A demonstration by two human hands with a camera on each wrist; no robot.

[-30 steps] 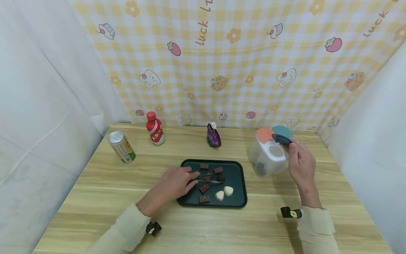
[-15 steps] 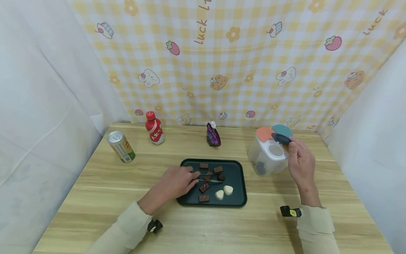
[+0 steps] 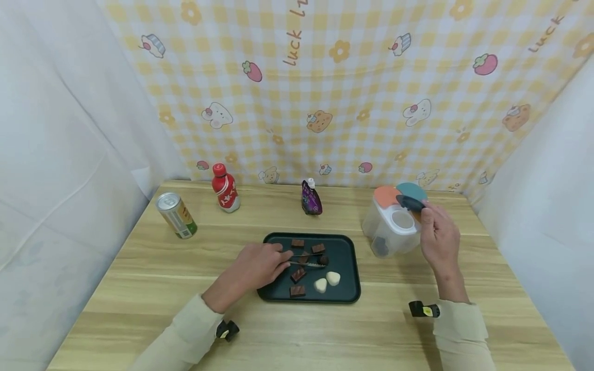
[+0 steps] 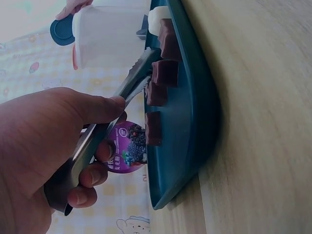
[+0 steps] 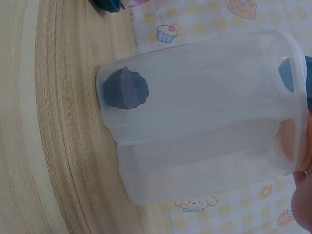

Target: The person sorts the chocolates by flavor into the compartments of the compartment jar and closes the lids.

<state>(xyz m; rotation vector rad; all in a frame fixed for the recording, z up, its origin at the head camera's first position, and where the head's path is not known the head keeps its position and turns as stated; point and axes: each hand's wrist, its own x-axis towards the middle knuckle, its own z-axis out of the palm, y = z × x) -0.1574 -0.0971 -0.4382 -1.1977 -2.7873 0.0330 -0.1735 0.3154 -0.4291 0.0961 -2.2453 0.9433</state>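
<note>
Yellow-checked cloth (image 3: 343,98) hangs beyond a pale wooden table (image 3: 352,335). Your left hand (image 3: 260,265) grips slim metal tongs (image 4: 88,146), tips at a round dark chocolate (image 3: 324,260) on the dark rectangular tray (image 3: 345,252). Rightward, your right hand (image 3: 440,242) pinches the raised dark oval lid (image 3: 410,203) of a clear plastic container (image 5: 209,92).

Narrow free gap between tray (image 3: 344,252) and container (image 3: 392,241), pouch (image 3: 311,199) behind tray
</note>
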